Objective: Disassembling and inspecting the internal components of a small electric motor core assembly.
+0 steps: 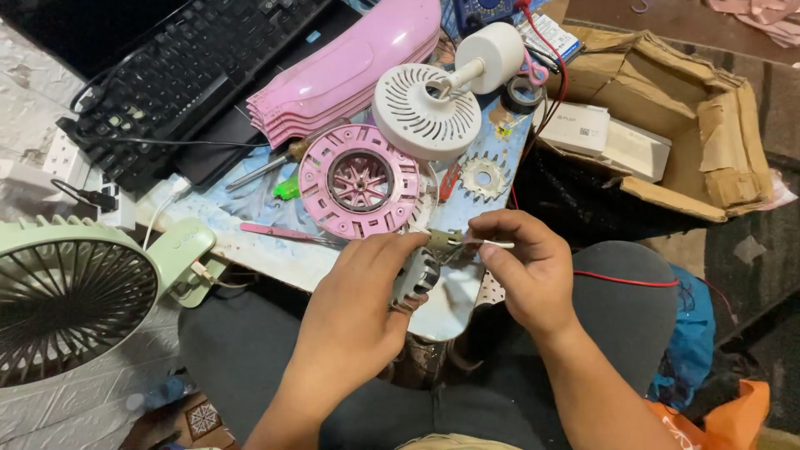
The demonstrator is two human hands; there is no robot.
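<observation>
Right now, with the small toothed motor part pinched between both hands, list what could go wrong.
1. The left hand and right hand hold the grey toothed motor part past the table edge; if it slips, it likely drops into the lap.
2. Thin white wires run from it; pulling might snap them.
3. The red wire crosses the right forearm and could snag, dragging things off the crowded table.

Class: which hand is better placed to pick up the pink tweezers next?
Left: the tweezers lie on its side, nearer it. The right pinches a thin white piece farther away.
</observation>
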